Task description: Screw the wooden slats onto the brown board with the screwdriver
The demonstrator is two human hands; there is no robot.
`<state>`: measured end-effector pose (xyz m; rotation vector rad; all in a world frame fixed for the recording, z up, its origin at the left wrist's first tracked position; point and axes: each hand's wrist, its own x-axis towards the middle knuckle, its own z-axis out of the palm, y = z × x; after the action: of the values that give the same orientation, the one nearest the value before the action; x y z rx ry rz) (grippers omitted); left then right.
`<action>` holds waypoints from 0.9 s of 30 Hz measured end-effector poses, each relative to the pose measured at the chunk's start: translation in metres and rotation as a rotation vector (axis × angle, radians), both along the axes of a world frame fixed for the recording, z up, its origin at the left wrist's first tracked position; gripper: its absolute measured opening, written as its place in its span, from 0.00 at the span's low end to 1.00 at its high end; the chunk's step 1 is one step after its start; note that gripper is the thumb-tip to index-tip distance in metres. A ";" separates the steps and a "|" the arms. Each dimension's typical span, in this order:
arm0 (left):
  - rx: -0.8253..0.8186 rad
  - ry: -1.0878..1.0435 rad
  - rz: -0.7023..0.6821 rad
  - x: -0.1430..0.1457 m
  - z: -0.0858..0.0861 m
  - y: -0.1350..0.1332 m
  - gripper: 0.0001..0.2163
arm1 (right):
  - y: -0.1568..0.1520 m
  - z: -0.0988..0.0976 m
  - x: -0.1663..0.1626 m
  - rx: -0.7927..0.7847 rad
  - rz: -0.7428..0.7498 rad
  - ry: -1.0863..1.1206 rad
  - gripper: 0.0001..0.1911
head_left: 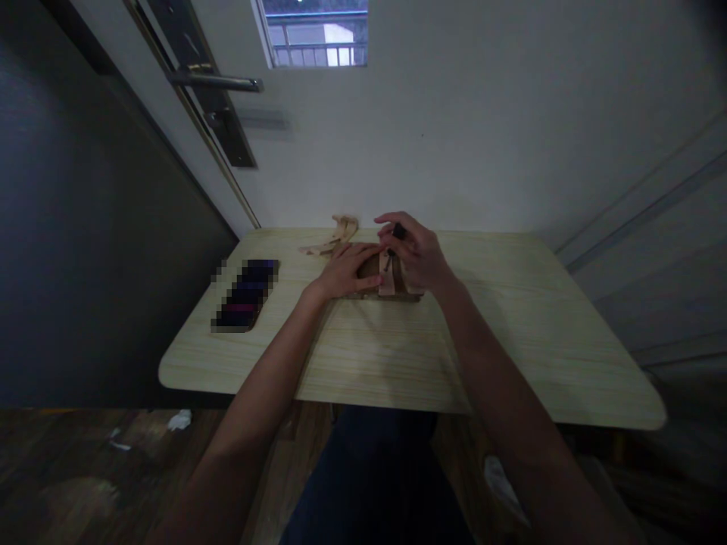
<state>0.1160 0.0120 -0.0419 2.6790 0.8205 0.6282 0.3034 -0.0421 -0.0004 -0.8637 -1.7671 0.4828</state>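
A brown board (372,267) lies near the back of the table, with a pale flat strip (387,283) across its right part. My left hand (341,271) rests flat on the board, fingers spread, thumb at the strip's left edge. Above the strip, my right hand (423,259) is closed around a black-handled tool (399,230). The tool's thin dark shaft slants down to the strip; its exact kind and its tip are too small to tell. Behind my left hand lie loose, curled pale pieces (344,225), partly hidden by it.
The light wood-grain table (511,333) stands against a white door with a metal handle (219,79) and a small window (318,34). A blurred-out phone (245,297) lies on the table's left. White scraps (180,419) are on the floor below.
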 end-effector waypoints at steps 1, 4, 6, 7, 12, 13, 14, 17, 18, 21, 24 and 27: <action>0.000 0.002 -0.001 0.000 0.000 0.000 0.37 | 0.000 0.001 0.001 -0.005 0.029 -0.009 0.15; -0.002 0.013 -0.006 0.000 0.000 0.000 0.37 | 0.000 0.002 0.004 -0.029 0.115 -0.039 0.16; -0.001 0.017 -0.004 -0.001 0.001 -0.001 0.37 | 0.000 0.002 0.005 -0.040 0.140 -0.054 0.18; 0.001 0.019 -0.001 -0.001 0.002 -0.001 0.37 | 0.001 0.002 0.005 -0.043 0.140 -0.053 0.18; 0.003 0.037 0.021 0.000 0.002 -0.002 0.37 | 0.000 -0.001 0.002 -0.077 0.089 0.052 0.17; 0.005 0.033 0.025 0.000 0.002 -0.001 0.37 | 0.000 -0.002 0.000 -0.096 0.065 0.082 0.17; 0.009 0.026 0.026 0.000 0.001 -0.001 0.37 | 0.000 -0.002 -0.001 -0.117 0.039 0.108 0.17; 0.018 0.006 0.009 0.000 -0.003 0.002 0.37 | 0.000 -0.003 -0.005 -0.155 -0.057 0.165 0.19; 0.018 0.004 0.004 0.000 -0.004 0.003 0.37 | 0.001 -0.003 -0.006 -0.152 -0.094 0.177 0.20; 0.017 0.000 0.004 -0.001 -0.006 0.004 0.36 | 0.002 -0.002 -0.008 -0.115 -0.177 0.163 0.21; 0.013 0.001 0.007 -0.001 -0.007 0.005 0.36 | 0.001 -0.001 -0.007 -0.085 -0.145 0.087 0.20; 0.006 0.006 0.004 -0.001 -0.005 0.004 0.37 | -0.001 0.001 -0.004 -0.056 -0.065 0.047 0.19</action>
<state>0.1150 0.0157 -0.0471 2.6869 0.8266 0.6254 0.2996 -0.0433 0.0001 -0.9382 -1.6842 0.5083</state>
